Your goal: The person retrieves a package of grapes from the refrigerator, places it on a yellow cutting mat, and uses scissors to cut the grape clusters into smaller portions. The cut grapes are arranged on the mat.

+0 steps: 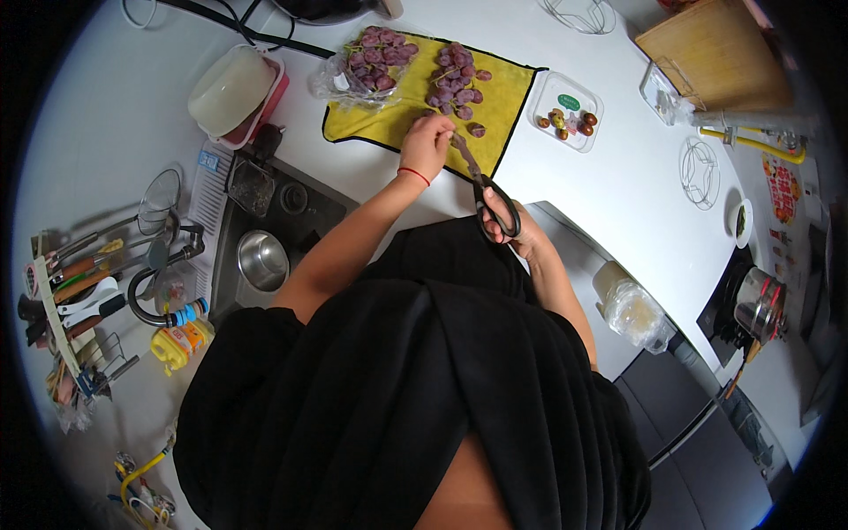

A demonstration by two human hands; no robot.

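Note:
My right hand [513, 225] grips kitchen scissors [472, 162] by their black handles, with fingers through the loops. The blades point away from me, up to the fingertips of my left hand [425, 147]. There my left thumb and fingers come together; what lies between them is hidden. A red cord circles that wrist. Under both rests a yellow cloth [507, 99] with black edging. It bears a bunch of red grapes [454, 79], a loose grape [476, 130] beside the blades, and more grapes [381, 56] in an open clear plastic bag [334, 83].
Right of the cloth stands a clear plastic tray [589, 142] with several small fruits. At left are a pink-and-white basin [232, 96] and a dark sink [311, 228] holding a metal bowl [264, 260]. Wire racks [700, 173] and a pot [758, 305] on a hob are farther right.

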